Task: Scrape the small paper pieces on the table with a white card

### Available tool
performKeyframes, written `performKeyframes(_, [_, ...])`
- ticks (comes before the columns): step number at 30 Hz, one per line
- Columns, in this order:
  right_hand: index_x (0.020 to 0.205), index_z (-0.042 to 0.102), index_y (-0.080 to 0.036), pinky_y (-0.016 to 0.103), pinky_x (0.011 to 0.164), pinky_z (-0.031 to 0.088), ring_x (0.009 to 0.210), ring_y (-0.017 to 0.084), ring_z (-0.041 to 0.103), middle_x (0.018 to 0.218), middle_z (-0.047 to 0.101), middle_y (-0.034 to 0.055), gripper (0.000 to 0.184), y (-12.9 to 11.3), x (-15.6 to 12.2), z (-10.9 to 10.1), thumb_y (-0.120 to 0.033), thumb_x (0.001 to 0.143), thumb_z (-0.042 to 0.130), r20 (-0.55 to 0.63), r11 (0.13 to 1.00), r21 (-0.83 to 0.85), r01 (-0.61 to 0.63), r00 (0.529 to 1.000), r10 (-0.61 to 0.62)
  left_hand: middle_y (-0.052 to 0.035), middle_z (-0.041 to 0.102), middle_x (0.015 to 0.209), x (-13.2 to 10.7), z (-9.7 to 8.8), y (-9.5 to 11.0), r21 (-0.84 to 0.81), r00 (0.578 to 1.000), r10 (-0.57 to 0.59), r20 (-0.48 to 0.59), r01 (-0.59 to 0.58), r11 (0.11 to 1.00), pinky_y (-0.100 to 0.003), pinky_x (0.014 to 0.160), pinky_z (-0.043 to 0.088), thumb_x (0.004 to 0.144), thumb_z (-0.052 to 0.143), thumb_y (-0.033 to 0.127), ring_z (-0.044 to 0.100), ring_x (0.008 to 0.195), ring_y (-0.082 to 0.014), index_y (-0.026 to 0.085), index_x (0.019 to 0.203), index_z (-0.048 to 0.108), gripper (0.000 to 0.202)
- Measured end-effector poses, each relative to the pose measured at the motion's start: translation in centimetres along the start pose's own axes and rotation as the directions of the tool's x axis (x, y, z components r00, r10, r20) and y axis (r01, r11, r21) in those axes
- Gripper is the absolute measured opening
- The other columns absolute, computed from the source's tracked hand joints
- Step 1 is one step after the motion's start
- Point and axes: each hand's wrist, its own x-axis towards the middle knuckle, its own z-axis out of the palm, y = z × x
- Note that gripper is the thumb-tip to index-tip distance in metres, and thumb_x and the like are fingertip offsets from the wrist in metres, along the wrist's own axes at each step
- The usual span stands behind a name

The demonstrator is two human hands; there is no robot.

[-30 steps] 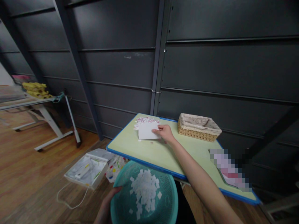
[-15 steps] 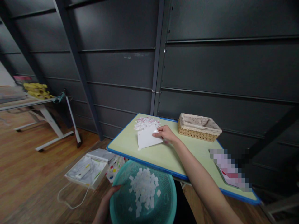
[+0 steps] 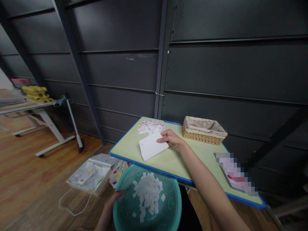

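Our right hand (image 3: 171, 139) reaches across the desk (image 3: 173, 162) and pinches the white card (image 3: 152, 146) by its far right corner, fingers narrow on its edge. The card lies flat and slightly skewed on the left half of the desk, between the near edge and the far left corner. Just beyond it, at that far left corner, sits a loose pile of paper scraps (image 3: 150, 127), white with touches of red, apart from the card by a thin strip of bare desk. Our left hand (image 3: 115, 199) grips the teal basin (image 3: 124, 213) by its left rim, fingers curled over it, holding the basin below the desk's near edge and off the desk. White paper pieces (image 3: 147, 195) lie heaped in the middle of the basin. A woven basket (image 3: 203, 136) stands along the far edge, right of our hand and clear of it. A blurred sheet (image 3: 234, 175) lies by the near right corner. On the floor left of the basin rests an open white box (image 3: 90, 173).
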Motion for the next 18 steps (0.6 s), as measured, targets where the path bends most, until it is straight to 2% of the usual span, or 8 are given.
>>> performKeyframes(2, [0.061,0.063,-0.013,0.022,0.042,0.026,0.043,0.008,0.041,0.05,0.054,-0.0023,0.03,0.1,0.3,-0.4,-0.037,0.053,0.079,-0.179,0.998,0.015,0.063,0.982,-0.06,-0.0092,0.079,0.071,0.0,0.0,-0.1,0.014,1.0,0.004,0.002,-0.004,1.0,-0.042,0.068,0.057,0.068,0.071,0.022,0.072,0.065,-0.028,0.013,0.089,0.068,0.023])
performKeyframes(3, [0.065,0.065,-0.013,0.022,0.043,0.028,0.045,0.009,0.043,0.054,0.057,-0.0012,0.03,0.2,0.6,-0.7,-0.039,0.055,0.078,-0.278,0.994,0.006,0.112,0.955,-0.106,-0.0096,0.079,0.07,0.1,0.0,-0.1,0.019,1.0,0.0,-0.005,0.0,1.0,-0.042,0.068,0.057,0.068,0.071,0.022,0.072,0.064,-0.0281,0.012,0.087,0.068,0.021])
performKeyframes(5, [0.076,0.068,-0.013,0.024,0.049,0.034,0.053,0.012,0.049,0.065,0.064,0.0024,0.033,0.6,1.2,-1.2,-0.042,0.061,0.073,-0.444,0.977,-0.07,0.2,0.871,-0.21,-0.0107,0.078,0.07,0.1,0.0,-0.1,0.016,1.0,-0.026,0.0,0.026,1.0,-0.044,0.069,0.057,0.069,0.07,0.023,0.072,0.065,-0.0296,0.011,0.086,0.069,0.02])
performKeyframes(7, [0.081,0.07,-0.013,0.026,0.056,0.038,0.061,0.015,0.054,0.074,0.068,0.0047,0.033,1.2,1.7,-1.7,-0.043,0.067,0.069,-0.529,0.949,-0.224,0.221,0.79,-0.309,-0.011,0.079,0.073,0.1,0.0,-0.1,-0.002,0.998,-0.051,0.025,0.051,0.999,-0.045,0.072,0.057,0.069,0.071,0.023,0.073,0.069,-0.0312,0.011,0.091,0.069,0.026])
performKeyframes(9, [0.079,0.071,-0.013,0.026,0.058,0.038,0.064,0.017,0.055,0.074,0.068,0.005,0.032,1.7,2.1,-1.7,-0.044,0.071,0.064,-0.537,0.905,-0.381,0.189,0.751,-0.383,-0.0101,0.079,0.075,0.1,-0.1,-0.1,-0.011,0.998,-0.046,0.043,0.046,0.999,-0.043,0.071,0.057,0.069,0.071,0.023,0.073,0.072,-0.0308,0.011,0.1,0.067,0.033])
performKeyframes(14, [0.072,0.07,-0.016,0.025,0.056,0.031,0.058,0.015,0.051,0.066,0.065,0.003,0.032,2.1,2.0,-0.3,-0.043,0.08,0.056,-0.45,0.787,-0.603,0.128,0.761,-0.468,-0.0092,0.079,0.075,0.1,-0.1,-0.2,0.011,0.999,-0.006,0.041,0.006,1.0,-0.04,0.068,0.057,0.071,0.07,0.022,0.074,0.073,-0.0297,0.009,0.121,0.057,0.053])
performKeyframes(18, [0.063,0.065,-0.018,0.026,0.057,0.027,0.058,0.016,0.051,0.062,0.063,0.0028,0.032,2.1,1.8,0.7,-0.039,0.084,0.052,-0.411,0.684,-0.725,0.082,0.745,-0.525,-0.0102,0.079,0.074,0.1,-0.1,-0.2,-0.004,0.999,-0.041,0.036,0.041,0.999,-0.04,0.07,0.057,0.072,0.069,0.022,0.073,0.067,-0.0277,0.007,0.123,0.056,0.054])
